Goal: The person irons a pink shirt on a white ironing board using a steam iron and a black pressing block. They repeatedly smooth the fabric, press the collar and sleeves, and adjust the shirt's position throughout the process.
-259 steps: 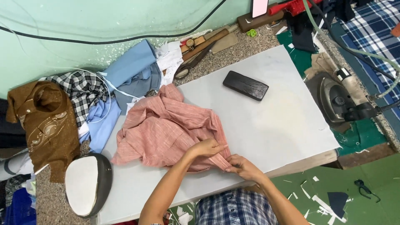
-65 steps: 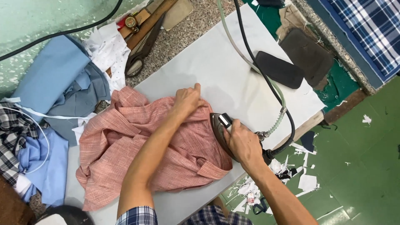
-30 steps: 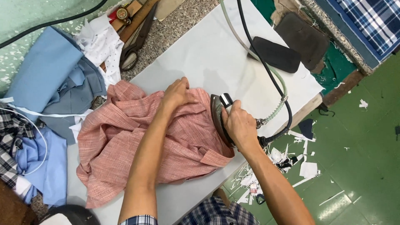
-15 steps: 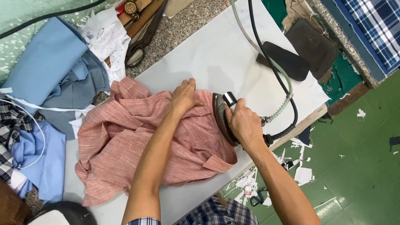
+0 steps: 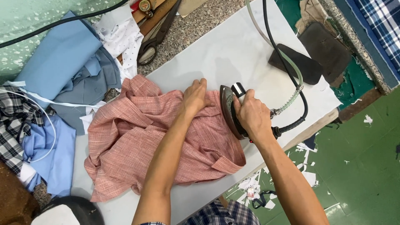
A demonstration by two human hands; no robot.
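Right hand (image 5: 250, 114) closed around iron (image 5: 231, 111) handle, soleplate at edge of pink shirt (image 5: 158, 141) on white pad (image 5: 233, 54) atop counter. Left hand (image 5: 196, 95) flat, fingers spread, pinning cloth. Best kept taut, fingers apart from soleplate.

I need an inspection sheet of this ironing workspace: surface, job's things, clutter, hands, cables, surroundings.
Surface: white pressing board, bare at its far end.
Job's things: pink shirt crumpled on the board; iron on the shirt's edge.
Clutter: blue fabrics, scissors, dark pads, checked cloth.
Hands: left hand flat on the shirt; right hand grips the iron.
Cables: black cord and pale hose run from the iron across the board.
Surroundings: green floor with white scraps.
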